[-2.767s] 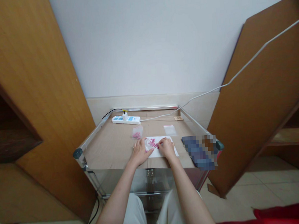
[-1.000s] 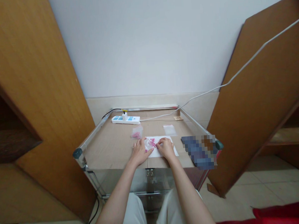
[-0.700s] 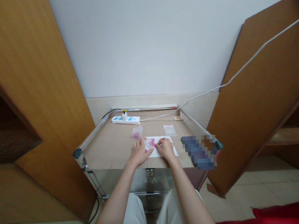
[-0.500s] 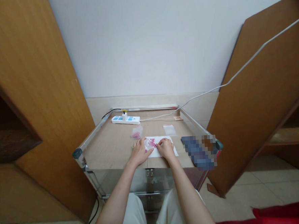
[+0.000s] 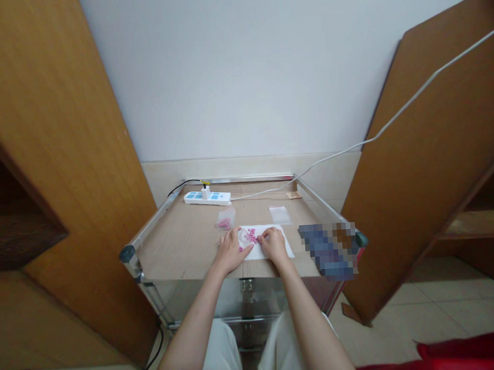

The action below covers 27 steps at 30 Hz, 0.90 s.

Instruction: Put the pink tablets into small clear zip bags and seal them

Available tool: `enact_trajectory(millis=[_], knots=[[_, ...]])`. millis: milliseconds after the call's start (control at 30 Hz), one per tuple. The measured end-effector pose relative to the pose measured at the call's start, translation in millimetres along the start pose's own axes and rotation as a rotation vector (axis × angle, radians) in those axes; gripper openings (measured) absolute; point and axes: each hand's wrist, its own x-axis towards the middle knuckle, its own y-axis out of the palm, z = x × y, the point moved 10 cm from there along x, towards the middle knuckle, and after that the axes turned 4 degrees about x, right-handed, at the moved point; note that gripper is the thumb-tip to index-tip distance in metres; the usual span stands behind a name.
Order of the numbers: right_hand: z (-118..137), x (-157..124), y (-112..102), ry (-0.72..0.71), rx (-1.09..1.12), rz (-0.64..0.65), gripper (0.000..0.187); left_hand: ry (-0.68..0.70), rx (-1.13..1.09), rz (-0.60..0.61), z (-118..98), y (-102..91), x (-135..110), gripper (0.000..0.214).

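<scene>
**Scarcely anything moves since half a second ago; only the pink beads (image 5: 250, 236) seem to lie looser**

Both hands keep almost the same places as in the earlier frame, while the small bead cluster looks slightly more spread.

Progress, judged from how things lie, is partway at best. Beads are out on the white sheet (image 5: 257, 253), many of them loose, and no finished piece shows. More pink beads lie inside a clear plastic bag (image 5: 229, 214), at 10 o'clock from the cluster. A second clear plastic bag (image 5: 279, 215), at 2 o'clock, shows no beads. How many have been dealt with, and how many remain, is too small to count.

The cluster sits between the hands. It lies at about 2 o'clock from the person's left hand (image 5: 231, 252), which is spread wide, thumb out, over the sheet's left side. One pink spot shows just beside that thumb. From the right hand (image 5: 274, 243) the beads lie at about 10 o'clock, just at its fingertips. Those fingertips are narrowly bunched; whether a bead is pinched between them cannot be told.

Farther off, between 10 and 11 o'clock, lies a white power strip (image 5: 218, 198).
</scene>
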Motion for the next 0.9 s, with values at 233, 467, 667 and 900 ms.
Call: enact_trajectory(millis=[233, 467, 667, 900], knots=[[3.0, 0.9, -3.7, -0.031, 0.079, -0.032, 0.014, 0.003, -0.014, -0.003, -1.8, -2.4, -0.5, 0.053], [22.9, -1.0, -16.9, -0.119, 0.308, -0.108, 0.015, 0.004, -0.011, -0.016, -1.0, -2.0, -0.4, 0.052], [47.3, -7.4, -14.9, -0.233, 0.446, -0.067, 0.012, 0.036, 0.006, -0.009, -4.8, -0.5, -0.2, 0.051], [52.2, -9.2, -3.1, -0.237, 0.488, -0.004, 0.008, 0.045, 0.001, 0.011, -8.7, -1.5, 0.1, 0.049]])
